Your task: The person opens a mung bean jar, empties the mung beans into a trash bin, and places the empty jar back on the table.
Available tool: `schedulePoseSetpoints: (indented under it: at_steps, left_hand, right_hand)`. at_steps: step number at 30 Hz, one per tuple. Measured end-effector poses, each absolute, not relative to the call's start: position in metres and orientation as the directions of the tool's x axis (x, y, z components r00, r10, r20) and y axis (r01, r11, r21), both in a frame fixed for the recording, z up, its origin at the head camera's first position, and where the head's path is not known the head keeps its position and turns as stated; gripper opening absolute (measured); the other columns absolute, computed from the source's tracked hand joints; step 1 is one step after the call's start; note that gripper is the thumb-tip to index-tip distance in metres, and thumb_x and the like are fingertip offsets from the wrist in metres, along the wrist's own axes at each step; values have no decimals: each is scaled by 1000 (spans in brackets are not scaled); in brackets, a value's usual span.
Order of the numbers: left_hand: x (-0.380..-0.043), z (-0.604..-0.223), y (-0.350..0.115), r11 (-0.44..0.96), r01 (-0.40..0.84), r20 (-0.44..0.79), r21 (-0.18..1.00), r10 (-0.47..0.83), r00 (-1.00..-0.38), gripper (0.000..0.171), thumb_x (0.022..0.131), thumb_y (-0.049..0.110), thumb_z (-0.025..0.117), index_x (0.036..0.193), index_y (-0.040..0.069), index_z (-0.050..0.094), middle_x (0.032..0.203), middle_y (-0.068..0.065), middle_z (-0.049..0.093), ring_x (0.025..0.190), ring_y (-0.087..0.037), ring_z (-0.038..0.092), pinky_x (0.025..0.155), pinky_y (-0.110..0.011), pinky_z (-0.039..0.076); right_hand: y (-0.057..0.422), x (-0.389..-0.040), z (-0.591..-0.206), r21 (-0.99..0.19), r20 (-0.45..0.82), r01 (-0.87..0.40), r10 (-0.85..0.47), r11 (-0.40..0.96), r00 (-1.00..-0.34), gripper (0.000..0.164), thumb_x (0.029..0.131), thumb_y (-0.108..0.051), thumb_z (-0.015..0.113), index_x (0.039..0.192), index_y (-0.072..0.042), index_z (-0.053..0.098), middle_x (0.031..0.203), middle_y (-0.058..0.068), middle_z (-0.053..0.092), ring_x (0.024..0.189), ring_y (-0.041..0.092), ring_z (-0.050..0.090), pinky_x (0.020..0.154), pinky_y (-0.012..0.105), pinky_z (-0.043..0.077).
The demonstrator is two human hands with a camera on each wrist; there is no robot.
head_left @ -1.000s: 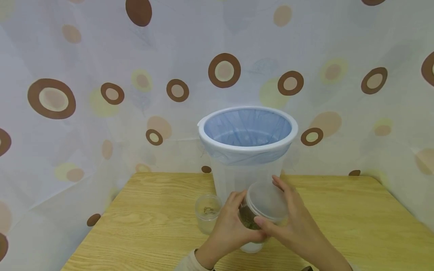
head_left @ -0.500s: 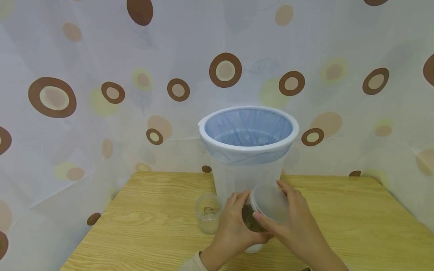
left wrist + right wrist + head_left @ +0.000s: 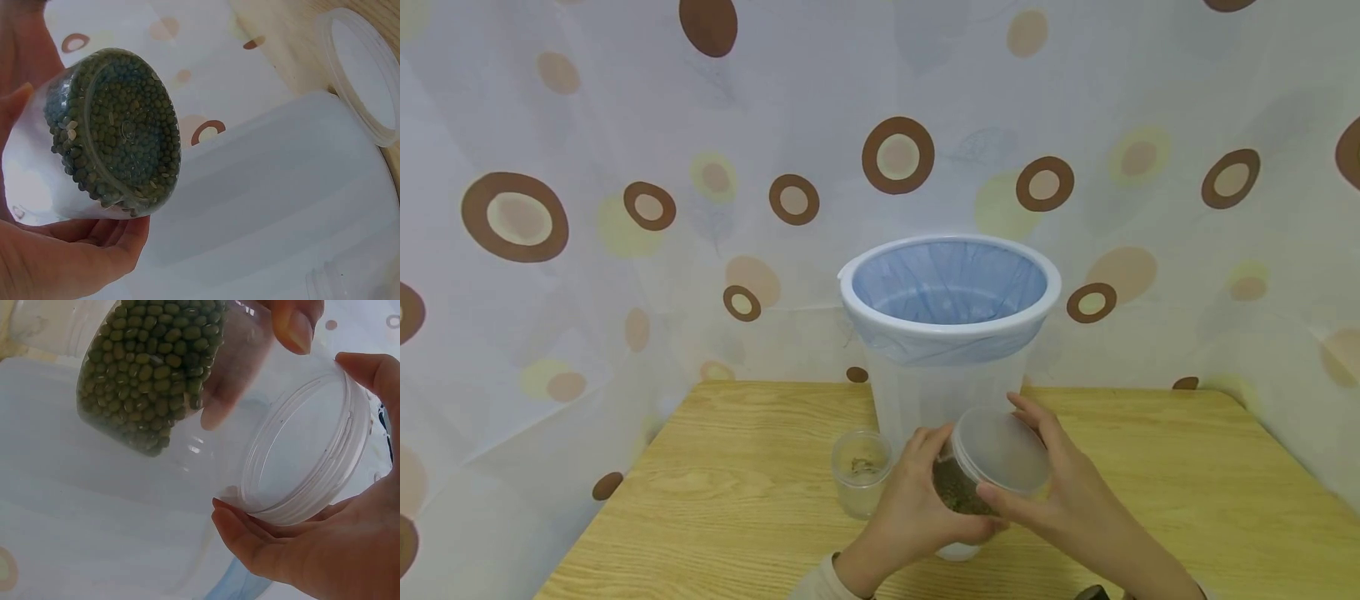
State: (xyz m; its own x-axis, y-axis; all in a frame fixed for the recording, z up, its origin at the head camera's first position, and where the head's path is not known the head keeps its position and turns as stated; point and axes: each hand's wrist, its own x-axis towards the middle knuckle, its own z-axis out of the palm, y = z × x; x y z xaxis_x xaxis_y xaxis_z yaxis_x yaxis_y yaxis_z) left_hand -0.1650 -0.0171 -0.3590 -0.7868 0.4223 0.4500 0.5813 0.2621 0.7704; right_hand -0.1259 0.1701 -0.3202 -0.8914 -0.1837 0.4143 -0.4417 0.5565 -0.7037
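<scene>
A clear jar of green mung beans [image 3: 128, 131] is held tilted in front of the bin. My left hand [image 3: 906, 504] grips its body; fingers of that hand [image 3: 119, 250] curl under it in the left wrist view. My right hand [image 3: 1078, 500] holds the translucent lid [image 3: 1006, 450], thumb on the near rim and fingers over the far rim. In the right wrist view the lid [image 3: 306, 456] is on the jar's mouth, with the beans gathered toward the jar's base. Whether the lid is loose, I cannot tell.
A tall white bin [image 3: 951, 392] with a blue liner stands behind the hands. A second clear jar [image 3: 860, 475], with a little brownish matter inside, stands left of it. Another whitish lid [image 3: 958, 552] lies on the wooden table [image 3: 722, 492], partly hidden beneath the hands.
Both hands and the jar have shifted slightly right. The right hand's fingers have moved a little along the lid. Bin and second jar are unmoved.
</scene>
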Motion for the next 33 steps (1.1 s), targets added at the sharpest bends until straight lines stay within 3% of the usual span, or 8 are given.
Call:
schedulePoseSetpoints:
  at_steps: [4, 9, 14, 19, 33]
  left_hand:
    - [-164, -359, -17, 272, 576, 447, 771, 414, -793, 78, 68, 30, 87, 136, 22, 50, 119, 7, 49, 106, -9, 49, 91, -30, 44]
    - [-163, -362, -13, 346, 616, 492, 708, 384, -781, 78, 68, 32, 87, 134, 19, 50, 119, 4, 49, 106, -12, 49, 89, -31, 46]
    - [-162, -366, -9, 404, 662, 546, 631, 375, -749, 79, 66, 33, 89, 133, 14, 50, 119, 3, 49, 108, -12, 47, 91, -33, 45]
    - [-161, -366, -9, 407, 650, 524, 641, 386, -759, 80, 66, 33, 89, 133, 15, 49, 119, 4, 49, 108, -11, 47, 92, -33, 45]
    - [-161, -363, -12, 338, 560, 393, 757, 450, -802, 80, 67, 32, 88, 136, 20, 50, 118, 7, 49, 106, -8, 49, 92, -30, 44]
  right_hand:
    - [171, -125, -320, -703, 412, -444, -190, 555, -891, 88, 81, -27, 78, 150, -14, 23, 140, 22, 41, 117, 39, 50, 80, 51, 48]
    - [164, -124, -320, -719, 350, -353, -128, 599, -928, 96, 80, -37, 78, 150, -9, 19, 141, 21, 34, 115, 38, 48, 81, 50, 48]
    - [159, -126, -319, -681, 365, -307, -55, 665, -929, 96, 77, -43, 79, 147, -4, 26, 123, 21, 45, 102, 34, 52, 74, 43, 49]
    - [161, -127, -316, -677, 388, -323, -53, 661, -920, 94, 75, -41, 81, 145, -5, 30, 112, 17, 51, 95, 28, 52, 67, 36, 48]
    - [177, -125, -319, -706, 368, -401, -182, 583, -912, 94, 74, -25, 83, 149, -15, 27, 137, 25, 45, 114, 42, 51, 76, 48, 50]
